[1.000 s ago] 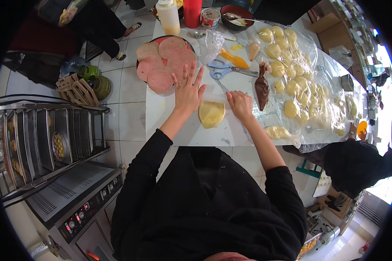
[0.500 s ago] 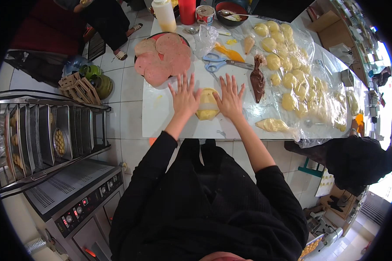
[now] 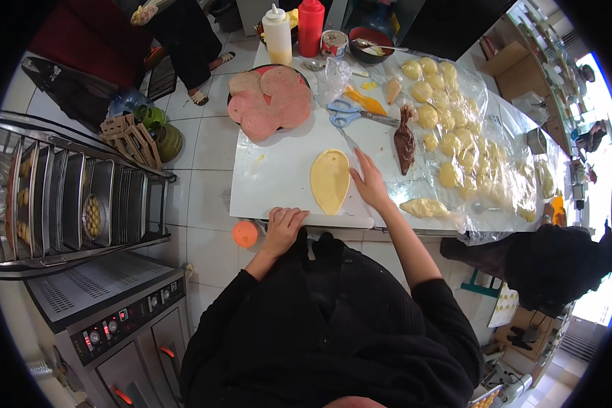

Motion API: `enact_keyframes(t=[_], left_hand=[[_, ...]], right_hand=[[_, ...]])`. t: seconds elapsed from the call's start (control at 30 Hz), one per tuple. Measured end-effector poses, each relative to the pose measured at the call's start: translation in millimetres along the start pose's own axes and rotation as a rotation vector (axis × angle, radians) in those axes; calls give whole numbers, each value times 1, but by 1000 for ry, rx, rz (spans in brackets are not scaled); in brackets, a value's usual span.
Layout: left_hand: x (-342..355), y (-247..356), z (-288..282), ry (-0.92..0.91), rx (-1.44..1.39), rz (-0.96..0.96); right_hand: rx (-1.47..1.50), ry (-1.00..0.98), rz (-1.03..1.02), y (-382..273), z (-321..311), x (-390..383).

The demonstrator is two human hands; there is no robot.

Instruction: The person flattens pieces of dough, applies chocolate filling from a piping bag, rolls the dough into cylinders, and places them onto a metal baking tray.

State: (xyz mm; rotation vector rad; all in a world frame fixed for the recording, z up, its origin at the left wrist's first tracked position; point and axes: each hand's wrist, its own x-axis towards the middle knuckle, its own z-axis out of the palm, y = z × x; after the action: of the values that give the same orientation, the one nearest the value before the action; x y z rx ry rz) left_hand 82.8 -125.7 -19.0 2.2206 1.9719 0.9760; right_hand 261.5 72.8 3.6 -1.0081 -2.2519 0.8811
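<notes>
A flattened oval of yellow dough [image 3: 330,180] lies on the white worktop [image 3: 272,173]. My right hand [image 3: 370,182] rests flat beside the dough's right edge, fingers spread, touching it or nearly so. My left hand [image 3: 283,228] has its fingers curled over the near edge of the worktop, apart from the dough and holding nothing else. A dark brown piping bag [image 3: 404,139] lies just beyond my right hand. Blue-handled scissors [image 3: 350,114] lie past the dough.
A plate of pink sliced meat [image 3: 268,102] sits at the far left of the worktop, with a white and a red squeeze bottle [image 3: 311,27] behind. Several dough balls [image 3: 449,143] lie on clear plastic at the right. A tray rack [image 3: 68,197] and an oven [image 3: 109,319] stand at my left.
Both hands were pressing on the dough; it now lies as a longer flat oval. My left hand has drawn back to the worktop's near edge and my right hand has slid off to its side.
</notes>
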Motion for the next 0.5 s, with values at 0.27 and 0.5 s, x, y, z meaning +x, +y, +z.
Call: enact_keyframes(t=[0.27, 0.5], left_hand=[[-43, -23, -47, 302, 170, -205], [-79, -38, -94, 612, 293, -599]], right_hand=[[-225, -280, -339, -4, 10, 58], [69, -874, -109, -57, -48, 72]])
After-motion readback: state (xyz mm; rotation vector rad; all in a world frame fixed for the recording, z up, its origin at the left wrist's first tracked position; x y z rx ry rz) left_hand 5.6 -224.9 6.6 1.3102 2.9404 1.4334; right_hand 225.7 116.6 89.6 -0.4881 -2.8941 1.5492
